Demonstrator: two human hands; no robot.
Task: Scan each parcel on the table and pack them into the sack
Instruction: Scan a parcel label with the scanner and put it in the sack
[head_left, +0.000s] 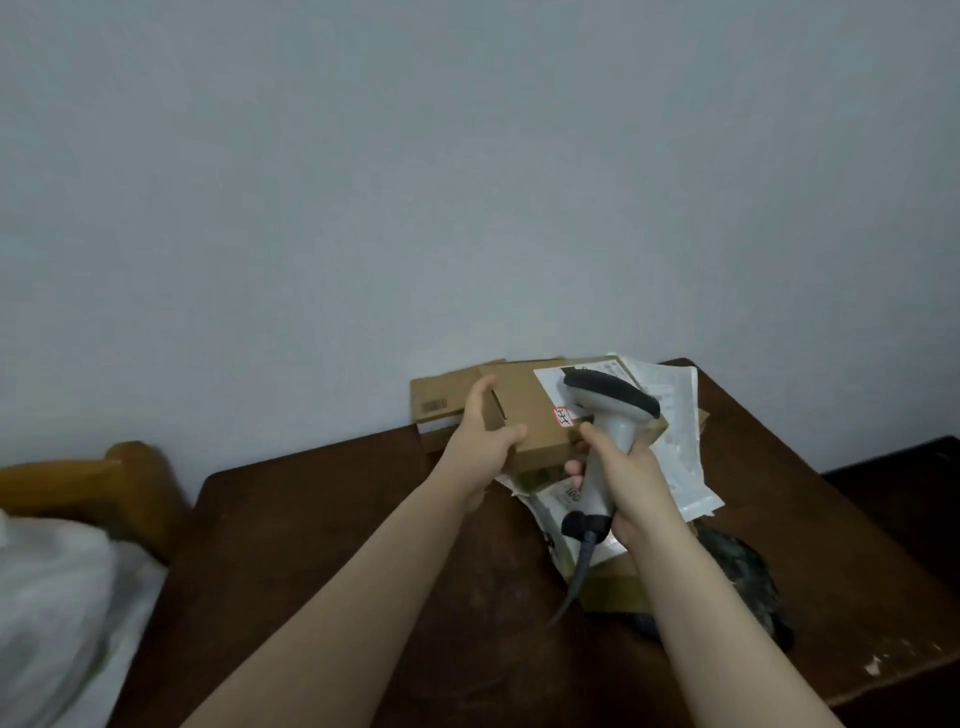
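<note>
Above the dark brown wooden table (322, 545), the left hand (483, 441) grips a flat brown cardboard parcel (524, 415); the right hand (631, 488) clasps a white handheld scanner (605, 415), seemingly aimed at its label.

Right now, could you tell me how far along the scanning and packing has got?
Nothing shows as packed: the white sack lies at the left edge, its contents unseen. In hand: the left hand holds up a small cardboard box while the right hand aims the scanner at its label. Left: another box and plastic mailers piled on the table.
</note>
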